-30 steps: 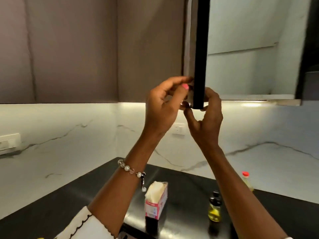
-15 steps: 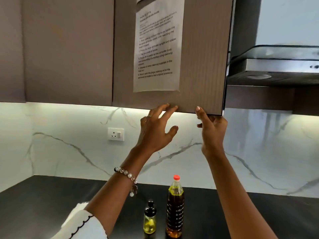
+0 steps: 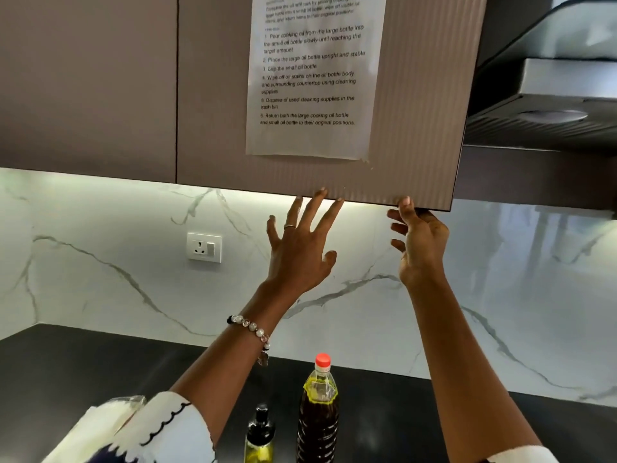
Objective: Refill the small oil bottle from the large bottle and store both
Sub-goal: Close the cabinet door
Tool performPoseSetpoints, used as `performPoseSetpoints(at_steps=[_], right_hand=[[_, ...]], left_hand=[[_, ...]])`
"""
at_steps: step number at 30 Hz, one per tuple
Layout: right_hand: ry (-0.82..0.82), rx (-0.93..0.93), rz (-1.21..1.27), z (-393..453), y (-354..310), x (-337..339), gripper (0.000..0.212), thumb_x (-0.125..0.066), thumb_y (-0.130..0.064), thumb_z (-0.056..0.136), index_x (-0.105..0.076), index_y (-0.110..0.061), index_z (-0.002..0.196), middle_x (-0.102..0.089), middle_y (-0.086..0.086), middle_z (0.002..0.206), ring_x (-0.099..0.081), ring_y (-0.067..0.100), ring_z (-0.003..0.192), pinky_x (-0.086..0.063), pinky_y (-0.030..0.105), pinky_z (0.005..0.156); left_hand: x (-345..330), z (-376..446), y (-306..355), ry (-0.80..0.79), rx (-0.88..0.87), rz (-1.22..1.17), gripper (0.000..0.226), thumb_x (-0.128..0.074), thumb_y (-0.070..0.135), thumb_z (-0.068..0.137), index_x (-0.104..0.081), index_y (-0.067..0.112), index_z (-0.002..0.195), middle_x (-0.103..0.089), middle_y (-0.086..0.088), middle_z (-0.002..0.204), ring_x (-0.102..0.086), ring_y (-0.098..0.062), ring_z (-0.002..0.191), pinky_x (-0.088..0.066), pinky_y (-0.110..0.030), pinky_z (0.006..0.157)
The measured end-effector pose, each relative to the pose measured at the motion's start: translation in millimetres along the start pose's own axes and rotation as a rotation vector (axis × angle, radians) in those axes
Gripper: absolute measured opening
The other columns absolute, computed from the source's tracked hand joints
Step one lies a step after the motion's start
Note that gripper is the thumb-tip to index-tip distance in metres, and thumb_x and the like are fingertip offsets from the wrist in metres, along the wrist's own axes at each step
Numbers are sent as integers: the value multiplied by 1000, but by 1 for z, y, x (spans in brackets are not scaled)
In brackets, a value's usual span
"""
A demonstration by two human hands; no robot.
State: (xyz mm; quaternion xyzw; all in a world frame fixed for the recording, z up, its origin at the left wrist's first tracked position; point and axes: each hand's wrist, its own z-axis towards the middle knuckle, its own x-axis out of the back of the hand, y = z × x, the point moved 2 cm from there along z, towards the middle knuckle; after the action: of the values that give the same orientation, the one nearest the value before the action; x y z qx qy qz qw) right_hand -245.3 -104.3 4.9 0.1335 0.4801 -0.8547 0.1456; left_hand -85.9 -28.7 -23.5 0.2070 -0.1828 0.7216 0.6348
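A large oil bottle (image 3: pixel 319 409) with a red cap stands upright on the black countertop (image 3: pixel 83 372). Just left of it stands the small oil bottle (image 3: pixel 259 436) with a black top and a little yellow oil. Both of my hands are raised to the bottom edge of the brown cabinet door (image 3: pixel 417 111). My left hand (image 3: pixel 302 248) is spread flat, fingertips touching the door's lower edge. My right hand (image 3: pixel 419 245) curls its fingers under the door's bottom right corner.
A printed instruction sheet (image 3: pixel 314 78) is taped to the door. A range hood (image 3: pixel 547 95) hangs to the right. A wall socket (image 3: pixel 204 247) sits on the marble backsplash. Something white (image 3: pixel 100 426) lies at the lower left beside my sleeve.
The cabinet door has swung from open to shut against the frame. My left hand has opened flat, and the view has tilted slightly closer to the door.
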Motion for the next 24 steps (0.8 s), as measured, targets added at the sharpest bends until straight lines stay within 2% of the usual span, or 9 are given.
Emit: performPoseSetpoints(at_steps=[5,8,11,15,20,24], right_hand=[[8,-28,-44,27,15,-2,23,-59,-37,90,-65,-15,96,-70,-3,86,-64,20,88,-51,42,80],[22,-33,-77,40,24,-3,28,-60,-39,89,-67,-12,95,-69,-3,83,-63,18,84,-51,38,76],[59,3,-133,50,30,-5,30,-61,-41,89,-67,-12,94,-69,-4,80,-62,15,78,-50,31,68],[80,10,-183,60,37,-7,36,-63,-44,86,-70,-9,92,-70,0,83,-62,10,70,-48,24,62],[89,38,-206,64,40,-8,36,-61,-47,86,-69,-12,79,-70,0,77,-61,7,62,-44,16,50],[95,45,-223,61,40,-7,38,-62,-48,85,-68,-11,76,-69,2,74,-59,6,55,-41,11,43]], left_hand=[[-31,14,-7,72,-45,97,96,-72,47,76,-17,26,153,-16,-2,161,-16,-32,147,-12,-63,110],[-44,20,-11,144,-66,133,98,-75,47,71,-26,20,151,-26,-5,158,-24,-33,145,-14,-63,109],[-54,27,-18,186,-97,170,98,-76,48,69,-29,19,150,-29,-4,157,-26,-31,144,-8,-61,110],[-64,36,-29,163,-142,184,96,-75,45,72,-27,17,151,-26,-5,158,-23,-30,146,-3,-58,113],[-65,40,-31,139,-179,118,92,-72,37,77,-23,16,152,-22,-5,159,-19,-30,147,-7,-53,115],[-65,35,-33,90,-183,19,89,-71,36,81,-22,16,152,-15,-4,161,-12,-29,148,-2,-50,114]])
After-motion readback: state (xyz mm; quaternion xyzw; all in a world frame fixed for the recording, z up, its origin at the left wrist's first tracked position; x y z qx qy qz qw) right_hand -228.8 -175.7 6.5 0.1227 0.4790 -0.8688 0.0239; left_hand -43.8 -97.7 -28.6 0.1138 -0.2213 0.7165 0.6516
